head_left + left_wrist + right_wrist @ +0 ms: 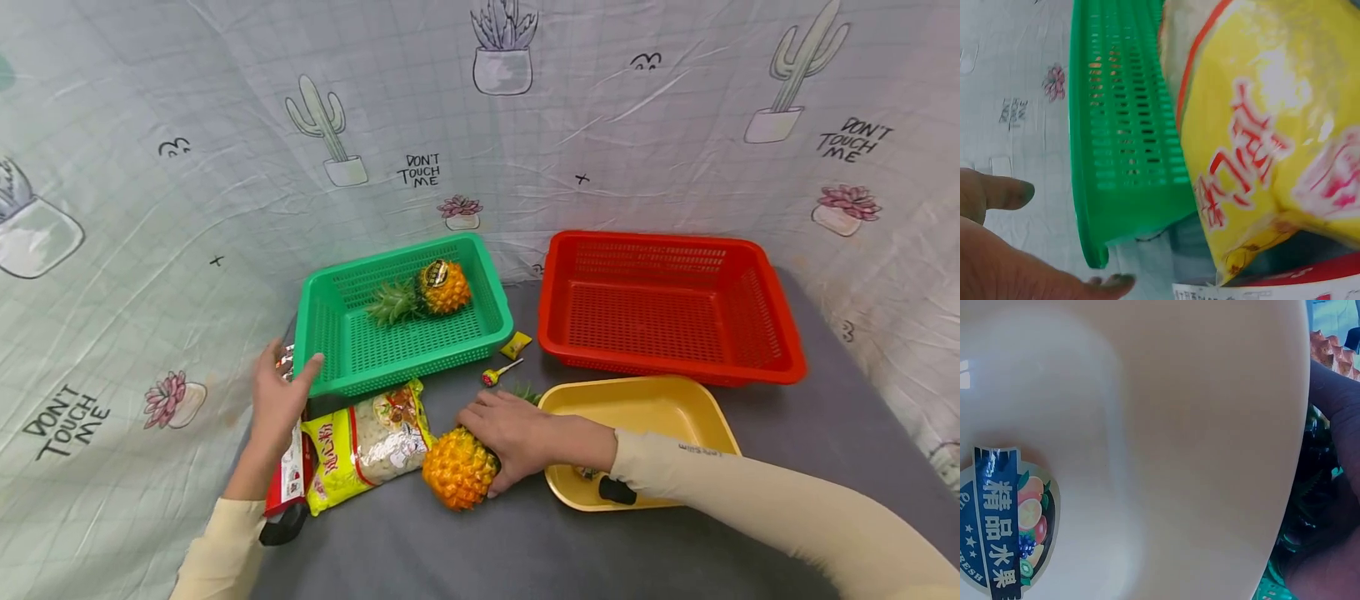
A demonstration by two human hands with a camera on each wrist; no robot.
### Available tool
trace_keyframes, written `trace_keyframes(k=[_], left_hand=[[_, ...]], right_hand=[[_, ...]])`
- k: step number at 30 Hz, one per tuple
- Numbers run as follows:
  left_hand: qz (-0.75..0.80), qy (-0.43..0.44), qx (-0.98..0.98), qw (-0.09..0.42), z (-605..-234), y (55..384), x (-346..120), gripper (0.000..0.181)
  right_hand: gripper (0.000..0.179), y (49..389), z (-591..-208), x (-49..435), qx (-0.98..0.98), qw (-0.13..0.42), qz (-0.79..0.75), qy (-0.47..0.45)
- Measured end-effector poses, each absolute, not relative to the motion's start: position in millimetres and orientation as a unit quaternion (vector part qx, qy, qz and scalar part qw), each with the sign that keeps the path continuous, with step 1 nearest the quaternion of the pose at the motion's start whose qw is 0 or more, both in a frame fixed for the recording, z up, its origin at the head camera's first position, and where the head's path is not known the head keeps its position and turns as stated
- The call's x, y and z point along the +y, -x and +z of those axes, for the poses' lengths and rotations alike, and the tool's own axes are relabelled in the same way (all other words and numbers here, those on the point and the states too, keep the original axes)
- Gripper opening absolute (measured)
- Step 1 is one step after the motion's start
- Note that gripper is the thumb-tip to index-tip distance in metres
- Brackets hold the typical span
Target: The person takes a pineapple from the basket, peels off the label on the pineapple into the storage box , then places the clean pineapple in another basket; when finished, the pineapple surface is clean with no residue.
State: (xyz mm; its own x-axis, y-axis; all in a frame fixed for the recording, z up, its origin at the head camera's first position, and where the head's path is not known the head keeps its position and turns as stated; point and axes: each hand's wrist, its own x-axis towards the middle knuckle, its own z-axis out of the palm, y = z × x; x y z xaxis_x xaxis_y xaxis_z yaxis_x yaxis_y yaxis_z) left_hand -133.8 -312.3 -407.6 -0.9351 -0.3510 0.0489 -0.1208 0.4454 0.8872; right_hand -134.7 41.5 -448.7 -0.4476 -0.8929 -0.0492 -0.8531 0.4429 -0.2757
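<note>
A pineapple (459,469) lies on the grey cloth, and my right hand (517,437) grips it around the leafy end. Part of its crown shows beyond the fingers; in the right wrist view the hand (1344,425) appears only at the edge. My left hand (279,400), its thumb and fingers spread, is at the near left corner of the green basket (408,367). That hand holds nothing. Inside the basket lies another pineapple (444,289) with a dark sticker. Between the hands is a yellow bag (367,446) with red lettering.
A red basket (671,362) stands at the back right. The yellow basin (637,400) sits under my right forearm, with a fruit sticker (1007,525) inside. A lollipop (491,377) and a small yellow packet (516,345) lie between the baskets. A red-and-white package (288,475) is at left.
</note>
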Motion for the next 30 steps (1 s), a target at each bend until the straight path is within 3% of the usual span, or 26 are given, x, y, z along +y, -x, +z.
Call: trace_keyframes(k=[4,11,24,30], left_hand=[[-0.549,-0.168,-0.817,0.051,-407.1,142.8,-321.8,0.090],[-0.661,-0.202,-0.722,-0.035,-417.3,158.9,-335.8,0.077],[-0.695,-0.167,-0.692,-0.097,-438.3,164.3,-351.6,0.071],[-0.715,-0.157,-0.674,-0.101,-445.1,165.0,-351.8,0.070]], right_hand=[[0.091,135.7,-448.0,41.1,0.845,0.101,-0.110,0.514],[0.093,137.3,-448.9,40.3,0.842,0.115,-0.112,0.515],[0.093,138.6,-450.4,39.1,0.841,0.119,-0.107,0.517],[0.094,139.4,-451.0,39.9,0.840,0.118,-0.115,0.517]])
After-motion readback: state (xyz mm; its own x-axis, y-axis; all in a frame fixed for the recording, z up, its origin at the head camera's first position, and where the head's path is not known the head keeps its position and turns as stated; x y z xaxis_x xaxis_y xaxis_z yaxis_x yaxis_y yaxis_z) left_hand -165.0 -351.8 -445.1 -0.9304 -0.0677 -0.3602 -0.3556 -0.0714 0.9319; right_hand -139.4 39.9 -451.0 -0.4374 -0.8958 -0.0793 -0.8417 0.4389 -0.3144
